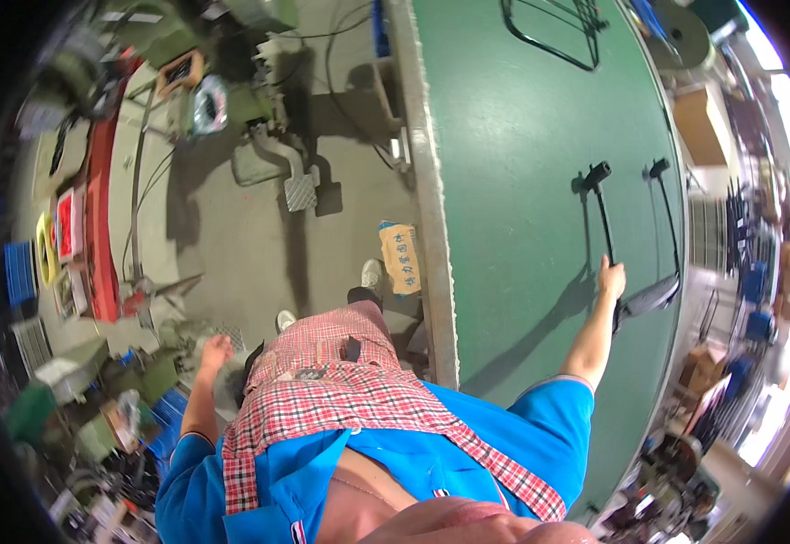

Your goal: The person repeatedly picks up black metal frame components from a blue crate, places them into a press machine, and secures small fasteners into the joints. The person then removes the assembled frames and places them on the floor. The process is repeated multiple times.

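Note:
My right hand is closed around one bar of a black metal frame on the green worktable. The frame has two long thin arms with thick black ends, and a dark pad joins them at the near side. My left hand hangs out to my left, away from the table. Its fingers are loosely curled, and nothing shows in them. Farther up the table lies another black tubular frame, cut off by the picture's upper edge.
The green worktable runs along my right, with a pale metal edge. A machine's foot pedal sits on the floor ahead. Brown cardboard lies by the table's base. Machines and bins crowd the left; a cardboard box stands beyond the table.

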Action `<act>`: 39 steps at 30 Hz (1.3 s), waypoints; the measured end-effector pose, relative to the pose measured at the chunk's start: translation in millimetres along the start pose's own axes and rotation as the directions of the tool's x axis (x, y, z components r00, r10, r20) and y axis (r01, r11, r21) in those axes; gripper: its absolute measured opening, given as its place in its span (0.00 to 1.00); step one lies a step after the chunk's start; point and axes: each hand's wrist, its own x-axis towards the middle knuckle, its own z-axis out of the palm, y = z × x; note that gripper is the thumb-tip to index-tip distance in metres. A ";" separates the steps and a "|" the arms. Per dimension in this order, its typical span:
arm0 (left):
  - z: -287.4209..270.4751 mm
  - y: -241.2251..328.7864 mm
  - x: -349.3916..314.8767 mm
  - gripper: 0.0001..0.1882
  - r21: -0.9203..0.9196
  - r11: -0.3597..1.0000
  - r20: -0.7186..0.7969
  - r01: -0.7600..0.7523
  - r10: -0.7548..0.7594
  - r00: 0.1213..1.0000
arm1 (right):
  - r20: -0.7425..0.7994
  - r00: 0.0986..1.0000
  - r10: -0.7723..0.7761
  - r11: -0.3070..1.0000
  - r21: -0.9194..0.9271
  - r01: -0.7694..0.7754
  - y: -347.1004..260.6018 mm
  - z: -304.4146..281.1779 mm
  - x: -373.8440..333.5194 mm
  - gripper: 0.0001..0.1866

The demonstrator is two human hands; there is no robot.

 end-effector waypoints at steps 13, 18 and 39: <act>105.9 -220.5 -122.9 0.18 -0.047 0.974 -0.183 -0.220 0.208 0.961 | -0.377 0.166 -0.911 0.192 -0.032 0.981 -156.9 -243.0 -314.2 0.18; 146.4 -321.9 -185.1 0.19 -0.222 0.972 -0.484 -0.080 -0.038 0.874 | -0.082 -0.533 -0.842 -0.520 -0.141 0.843 -255.2 -253.5 -535.2 0.21; 329.4 -575.4 -384.5 0.11 -0.714 -0.162 0.047 -0.681 -0.982 0.184 | 0.661 -0.734 -0.155 -0.896 0.219 0.387 -297.6 52.5 -1022.8 0.27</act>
